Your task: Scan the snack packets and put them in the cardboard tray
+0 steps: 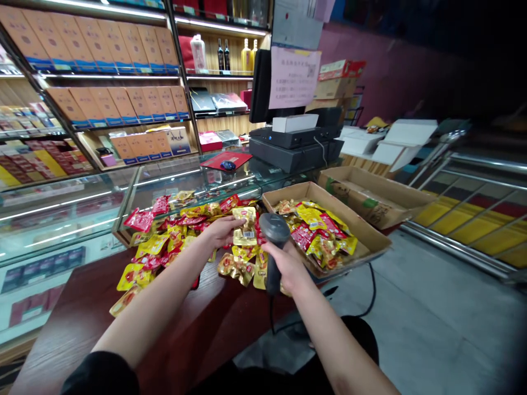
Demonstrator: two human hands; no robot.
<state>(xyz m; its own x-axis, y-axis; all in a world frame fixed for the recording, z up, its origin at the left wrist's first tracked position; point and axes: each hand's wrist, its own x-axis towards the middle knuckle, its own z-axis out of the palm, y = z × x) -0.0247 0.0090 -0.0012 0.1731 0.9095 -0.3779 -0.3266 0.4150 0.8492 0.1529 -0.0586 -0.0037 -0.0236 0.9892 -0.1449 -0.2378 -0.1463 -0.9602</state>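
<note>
In the head view, your left hand (222, 231) pinches a gold packet (245, 219) at its left edge; you cannot tell just where the thumb presses. The packet is raised over the desk (173, 334), nearly upright, its barcode (248, 234) towards you, just left of the scanner (275, 229). Your right hand (292, 269) wraps around the scanner's handle, with a cable (272, 318) hanging below.

Expect the packet to be light, with a thin, slippery skin and a soft, lumpy filling. It probably bends and creases under a hard squeeze, and a sharp nail could split it. The flat sealed edge looks the best place to take hold: 2 fingertips and a thumb should do, leaving the barcode uncovered and smooth. The scanner is likely stiffer and heavier, so the handle suits a full grip.

To your left, loose packets (152, 245) overlap in a heap, where corners are the easiest to pick up. To your right, more packets lie in a box (364, 231) whose card walls probably flex when pressed.
</note>
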